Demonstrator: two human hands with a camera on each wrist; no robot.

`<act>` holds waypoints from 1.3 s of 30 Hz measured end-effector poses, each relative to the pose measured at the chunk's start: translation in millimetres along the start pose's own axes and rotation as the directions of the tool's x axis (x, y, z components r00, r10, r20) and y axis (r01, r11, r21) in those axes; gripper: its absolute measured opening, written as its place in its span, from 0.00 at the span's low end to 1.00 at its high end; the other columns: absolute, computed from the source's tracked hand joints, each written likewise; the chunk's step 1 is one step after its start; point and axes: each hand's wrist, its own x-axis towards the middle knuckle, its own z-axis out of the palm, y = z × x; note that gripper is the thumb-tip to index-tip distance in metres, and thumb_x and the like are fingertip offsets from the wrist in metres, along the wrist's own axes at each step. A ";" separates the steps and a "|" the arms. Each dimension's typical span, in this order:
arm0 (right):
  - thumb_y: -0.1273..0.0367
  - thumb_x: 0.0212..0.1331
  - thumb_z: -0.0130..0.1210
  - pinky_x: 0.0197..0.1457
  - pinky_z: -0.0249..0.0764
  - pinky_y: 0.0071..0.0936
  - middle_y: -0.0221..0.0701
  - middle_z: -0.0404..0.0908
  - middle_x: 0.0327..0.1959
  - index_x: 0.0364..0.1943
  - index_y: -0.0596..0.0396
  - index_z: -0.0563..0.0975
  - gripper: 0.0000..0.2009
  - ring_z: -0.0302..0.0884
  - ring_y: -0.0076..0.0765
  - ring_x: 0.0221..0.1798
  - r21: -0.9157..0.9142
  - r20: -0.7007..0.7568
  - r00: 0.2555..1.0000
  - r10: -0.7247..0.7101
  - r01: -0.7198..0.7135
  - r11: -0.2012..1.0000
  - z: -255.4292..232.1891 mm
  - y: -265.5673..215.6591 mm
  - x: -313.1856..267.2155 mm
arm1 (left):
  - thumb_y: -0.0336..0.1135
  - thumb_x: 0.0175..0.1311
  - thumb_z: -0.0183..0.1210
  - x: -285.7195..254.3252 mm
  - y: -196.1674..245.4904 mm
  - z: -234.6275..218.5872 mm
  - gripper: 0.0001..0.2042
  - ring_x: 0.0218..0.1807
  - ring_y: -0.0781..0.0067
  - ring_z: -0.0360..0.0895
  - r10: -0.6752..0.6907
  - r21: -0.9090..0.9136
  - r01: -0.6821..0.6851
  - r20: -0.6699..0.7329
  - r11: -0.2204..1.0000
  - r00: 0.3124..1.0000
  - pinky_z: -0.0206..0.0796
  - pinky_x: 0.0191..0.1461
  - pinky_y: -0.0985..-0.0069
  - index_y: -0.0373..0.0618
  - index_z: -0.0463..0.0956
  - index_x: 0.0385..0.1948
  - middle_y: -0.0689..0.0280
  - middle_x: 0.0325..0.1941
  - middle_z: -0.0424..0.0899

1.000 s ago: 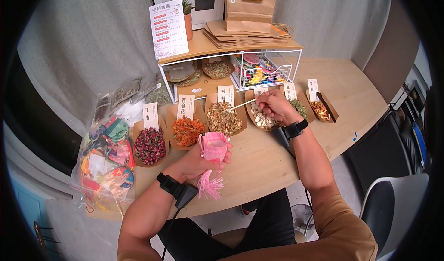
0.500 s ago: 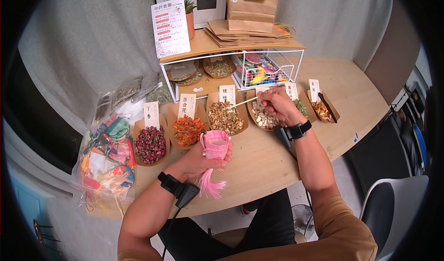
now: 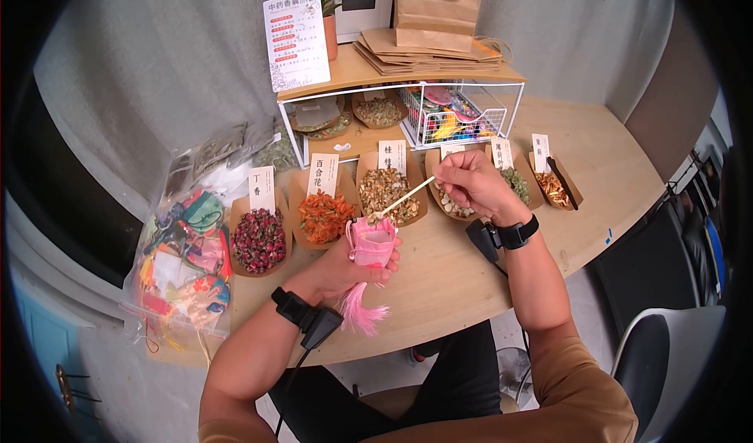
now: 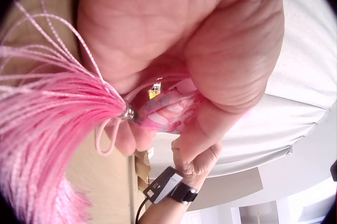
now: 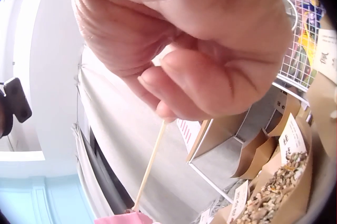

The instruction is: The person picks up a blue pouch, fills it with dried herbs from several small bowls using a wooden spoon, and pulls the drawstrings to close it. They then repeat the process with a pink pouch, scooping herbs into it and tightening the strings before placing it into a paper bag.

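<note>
My left hand (image 3: 337,273) holds a small pink drawstring pouch (image 3: 372,245) upright, its mouth open at the top. A pink tassel (image 4: 58,113) hangs from the pouch below the hand. Between thumb and fingers, my right hand (image 3: 480,182) pinches a thin pale wooden stick (image 3: 409,195). That stick slants down to the left, and its far end, with brown dried bits on it, is right at the pouch's rim. Just behind the pouch lies a paper tray of tan dried herb pieces (image 3: 384,185). Fingers partly cover the pouch in the left wrist view.
Labelled paper trays stand in a row, among them dark red rosebuds (image 3: 259,240) and orange petals (image 3: 323,217). Plastic bags of colourful pouches (image 3: 184,262) lie at the left. Behind the trays is a wood-topped shelf (image 3: 439,76) with a wire basket (image 3: 459,121).
The stick's tip has come out of the tan herb tray and moved down and toward me to the pouch's mouth. My left hand still holds the pouch, shifted slightly in view.
</note>
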 end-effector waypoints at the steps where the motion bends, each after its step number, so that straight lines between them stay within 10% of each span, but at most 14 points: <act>1: 0.69 0.60 0.60 0.13 0.53 0.14 0.24 0.73 0.16 0.23 0.57 0.77 0.10 0.60 0.14 0.12 -0.022 0.012 0.999 -0.044 0.044 0.999 1.8 0.0 -1.5 | 0.22 0.53 0.67 -0.1 0.6 0.2 0.27 0.48 0.75 0.77 0.006 -0.002 -0.006 0.005 1.000 1.000 0.73 0.46 0.75 0.42 0.68 0.57 0.67 0.47 0.77; 9: 0.70 0.58 0.62 0.16 0.56 0.15 0.23 0.73 0.15 0.24 0.56 0.79 0.08 0.62 0.14 0.13 0.000 -0.129 0.930 -0.344 0.347 0.938 -5.4 10.3 5.5 | 0.21 0.53 0.66 0.0 0.1 -1.6 0.27 0.49 0.74 0.77 0.011 -0.007 -0.011 0.019 1.000 1.000 0.74 0.46 0.74 0.41 0.68 0.56 0.65 0.48 0.78; 13: 0.71 0.57 0.60 0.19 0.57 0.17 0.20 0.72 0.13 0.20 0.57 0.78 0.09 0.64 0.12 0.17 -0.233 -0.335 0.897 -0.288 0.217 0.948 -24.3 16.8 18.1 | 0.20 0.52 0.66 -0.5 0.2 -1.8 0.27 0.50 0.74 0.77 0.013 0.044 -0.014 0.024 0.999 1.000 0.73 0.49 0.74 0.41 0.68 0.56 0.65 0.49 0.78; 22: 0.68 0.53 0.62 0.25 0.66 0.22 0.25 0.73 0.13 0.18 0.62 0.80 0.12 0.65 0.17 0.19 -0.669 -0.321 0.921 -0.222 -0.055 0.742 -27.8 34.1 27.4 | 0.19 0.51 0.65 -1.3 1.4 -1.0 0.28 0.51 0.73 0.76 0.028 0.027 -0.030 0.054 0.999 0.998 0.72 0.53 0.74 0.40 0.68 0.57 0.65 0.49 0.77; 39: 0.69 0.62 0.57 0.12 0.51 0.18 0.23 0.70 0.13 0.20 0.60 0.76 0.13 0.60 0.16 0.11 -0.184 -0.237 0.963 0.130 -0.175 0.967 -27.9 39.0 31.3 | 0.19 0.51 0.66 -1.0 2.1 -0.6 0.27 0.50 0.74 0.77 0.019 0.059 -0.022 0.039 0.998 0.999 0.71 0.54 0.74 0.42 0.69 0.56 0.66 0.48 0.78</act>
